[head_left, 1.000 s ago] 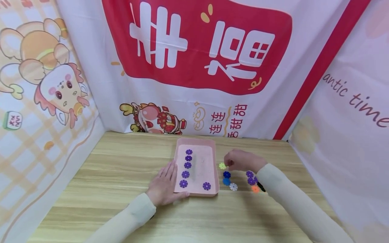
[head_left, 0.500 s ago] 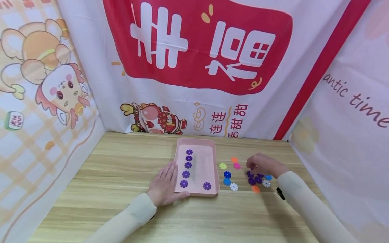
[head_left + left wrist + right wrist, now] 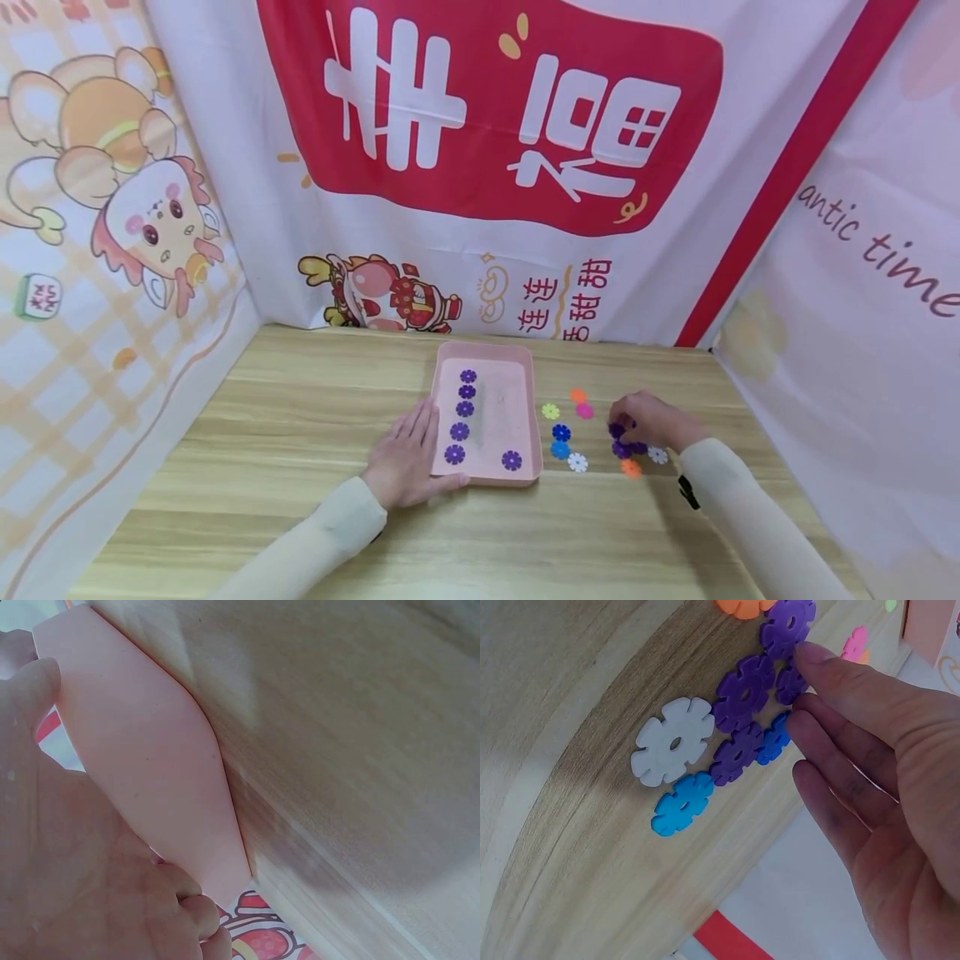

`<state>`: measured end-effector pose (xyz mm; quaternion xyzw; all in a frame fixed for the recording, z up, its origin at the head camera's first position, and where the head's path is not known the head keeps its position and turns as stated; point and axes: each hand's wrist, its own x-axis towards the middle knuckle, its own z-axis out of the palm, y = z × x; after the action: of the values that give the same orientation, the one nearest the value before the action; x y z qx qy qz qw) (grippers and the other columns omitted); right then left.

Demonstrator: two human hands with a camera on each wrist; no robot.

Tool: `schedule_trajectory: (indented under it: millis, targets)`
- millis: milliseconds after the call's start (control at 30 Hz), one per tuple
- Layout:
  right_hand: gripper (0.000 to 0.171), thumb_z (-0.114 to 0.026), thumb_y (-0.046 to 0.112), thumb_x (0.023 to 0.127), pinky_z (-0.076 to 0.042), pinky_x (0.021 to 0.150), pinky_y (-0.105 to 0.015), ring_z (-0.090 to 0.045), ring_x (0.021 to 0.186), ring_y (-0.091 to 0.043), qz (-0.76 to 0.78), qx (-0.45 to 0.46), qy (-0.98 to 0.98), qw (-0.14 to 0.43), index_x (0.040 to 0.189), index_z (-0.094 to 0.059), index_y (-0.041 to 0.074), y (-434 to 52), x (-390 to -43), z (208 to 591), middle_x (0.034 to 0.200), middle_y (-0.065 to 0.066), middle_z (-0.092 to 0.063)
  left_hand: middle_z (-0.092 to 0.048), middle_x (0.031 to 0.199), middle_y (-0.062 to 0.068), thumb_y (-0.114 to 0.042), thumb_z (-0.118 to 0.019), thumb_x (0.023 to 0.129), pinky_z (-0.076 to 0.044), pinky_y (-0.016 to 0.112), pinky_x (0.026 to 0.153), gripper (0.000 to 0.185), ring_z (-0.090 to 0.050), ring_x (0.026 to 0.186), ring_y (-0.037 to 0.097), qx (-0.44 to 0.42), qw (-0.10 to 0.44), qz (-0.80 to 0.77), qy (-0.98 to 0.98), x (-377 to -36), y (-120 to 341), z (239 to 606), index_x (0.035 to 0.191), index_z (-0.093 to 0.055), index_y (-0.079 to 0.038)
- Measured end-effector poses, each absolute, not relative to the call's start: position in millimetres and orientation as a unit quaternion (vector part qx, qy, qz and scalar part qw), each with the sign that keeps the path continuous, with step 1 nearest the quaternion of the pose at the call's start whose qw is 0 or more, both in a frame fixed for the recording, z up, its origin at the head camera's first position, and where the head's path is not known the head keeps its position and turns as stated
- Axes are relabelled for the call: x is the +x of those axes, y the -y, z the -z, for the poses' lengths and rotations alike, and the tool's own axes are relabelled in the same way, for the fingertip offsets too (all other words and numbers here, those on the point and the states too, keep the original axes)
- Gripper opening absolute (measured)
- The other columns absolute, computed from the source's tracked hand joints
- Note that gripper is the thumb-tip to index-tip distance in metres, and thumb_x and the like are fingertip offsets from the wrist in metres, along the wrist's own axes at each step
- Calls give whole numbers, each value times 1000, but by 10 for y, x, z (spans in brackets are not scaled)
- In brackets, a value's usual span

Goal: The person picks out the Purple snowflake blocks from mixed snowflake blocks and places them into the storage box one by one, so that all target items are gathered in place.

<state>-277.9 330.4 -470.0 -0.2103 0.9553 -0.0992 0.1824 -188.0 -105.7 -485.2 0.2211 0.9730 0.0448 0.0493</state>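
My left hand [image 3: 401, 460] rests on the left side of a pink tray [image 3: 498, 417], fingers straight along it and thumb at the front rim. Several purple snowflake discs [image 3: 459, 432] form a column inside, and a single purple disc [image 3: 512, 460] lies at the front right corner. Right of the tray, my right hand [image 3: 654, 421] is down at a cluster of loose discs. Its thumb and index finger pinch the edge of a purple snowflake disc [image 3: 790, 682], while the other fingers curve loosely. More purple discs [image 3: 744, 694] lie against it.
Around the cluster lie a white disc [image 3: 673, 742], a light blue disc [image 3: 682, 804] and an orange disc [image 3: 631, 468]. Between tray and cluster are yellow-green [image 3: 551, 411], pink [image 3: 584, 411], blue and white discs. Printed cloth [image 3: 480, 275] hangs behind the wooden table.
My right hand has moved right from beside the yellow-green disc, then down to the purple discs, uncovering an orange and a pink disc. The left hand and tray have stayed put.
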Motion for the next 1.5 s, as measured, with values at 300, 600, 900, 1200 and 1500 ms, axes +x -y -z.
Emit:
schedule_trajectory:
  millis: [300, 600, 900, 1200, 1500]
  targets:
    - [23, -85, 10, 89, -65, 91, -44, -70, 94, -14, 136, -188, -956, 181, 111, -78, 12, -3406, -2868, 4739, 101, 1, -76, -17, 175, 25, -88, -46, 91, -26, 52, 134, 122, -21, 164, 41, 223, 48, -41, -973, -1894, 1027, 4851, 164, -24, 6]
    - [24, -87, 11, 87, -63, 93, -43, -65, 91, -15, 142, -157, -955, 208, 108, -78, 12, -3360, -2949, 4718, 100, -1, -74, -17, 175, 25, -89, -45, 90, -27, 52, 133, 123, -21, 164, 41, 220, 49, -37, -974, -1870, 1036, 4847, 165, -24, 6]
    - [13, -88, 13, 87, -60, 82, -36, -61, 82, -16, 123, -161, -956, 211, 95, -78, 15, -3321, -2983, 4697, 89, 2, -71, -17, 175, 25, -88, -47, 91, -27, 52, 133, 122, -21, 164, 41, 218, 49, -41, -974, -1872, 1027, 4844, 164, -24, 6]
    - [12, -78, 4, 94, -59, 74, -30, -61, 74, -11, 114, -201, -948, 217, 87, -80, 14, -3284, -3023, 4562, 86, 3, -74, -17, 175, 25, -87, -48, 91, -27, 52, 133, 121, -21, 164, 41, 219, 48, -43, -974, -1869, 1041, 4837, 164, -24, 7]
    - [15, -73, 6, 99, -56, 70, -26, -57, 71, -10, 92, -240, -945, 202, 88, -80, 12, -3117, -3058, 4284, 83, 0, -73, -16, 175, 25, -87, -46, 91, -26, 52, 134, 122, -20, 164, 41, 218, 57, -40, -973, -1891, 1051, 4836, 165, -22, 7]
